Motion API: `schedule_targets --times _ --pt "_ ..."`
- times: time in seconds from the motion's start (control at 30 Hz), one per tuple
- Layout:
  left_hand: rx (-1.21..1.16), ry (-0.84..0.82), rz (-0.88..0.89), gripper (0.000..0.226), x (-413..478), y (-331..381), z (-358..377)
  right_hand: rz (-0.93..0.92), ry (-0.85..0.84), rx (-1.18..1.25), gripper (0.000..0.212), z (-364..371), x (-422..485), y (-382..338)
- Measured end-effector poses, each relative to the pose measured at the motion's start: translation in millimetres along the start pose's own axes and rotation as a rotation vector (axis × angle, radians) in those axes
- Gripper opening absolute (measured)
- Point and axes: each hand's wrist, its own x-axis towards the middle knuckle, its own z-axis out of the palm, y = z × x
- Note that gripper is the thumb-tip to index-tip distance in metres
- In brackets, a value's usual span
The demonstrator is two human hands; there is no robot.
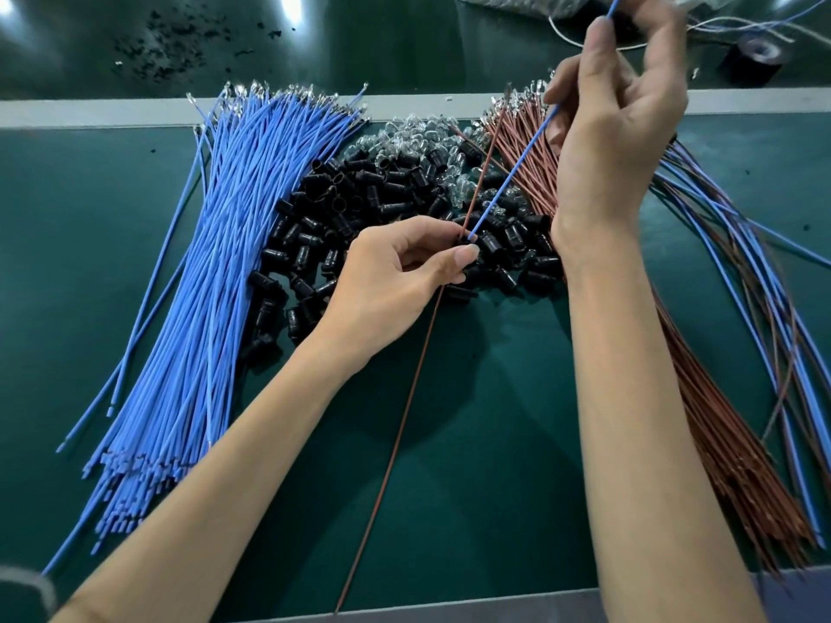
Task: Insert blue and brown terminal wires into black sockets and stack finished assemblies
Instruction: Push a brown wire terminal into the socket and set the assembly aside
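My left hand [404,272] pinches a black socket [467,245] above the heap of loose black sockets [359,209]. A blue wire [508,182] runs from that socket up to my right hand [616,114], which grips it higher up. A single brown wire [404,420] passes through my left fingers and slants down to the near table edge. A thick fan of blue terminal wires [211,263] lies at the left. A bundle of brown terminal wires [728,442] lies at the right, with mixed blue and brown wires [773,308] beside it.
Small clear glass bulbs [418,132] are piled behind the sockets. A black tape roll [755,60] and a clear plastic bag [530,2] sit at the back right. Black debris [180,42] is scattered at the back left. A grey strip [90,112] crosses the green mat.
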Motion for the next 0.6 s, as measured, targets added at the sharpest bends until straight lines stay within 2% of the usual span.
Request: schedule_targets --times 0.23,0.43,0.6 --pt "0.072 -0.002 0.022 0.009 -1 0 -2 0.044 -0.080 0.029 0.010 0 1 -1" --pt "0.085 0.034 0.038 0.009 -3 0 -2 0.066 -0.229 -0.091 0.014 -6 1 -4" --pt "0.056 0.037 0.037 0.006 -3 1 -1 0.000 -0.196 -0.208 0.014 -11 6 -7"
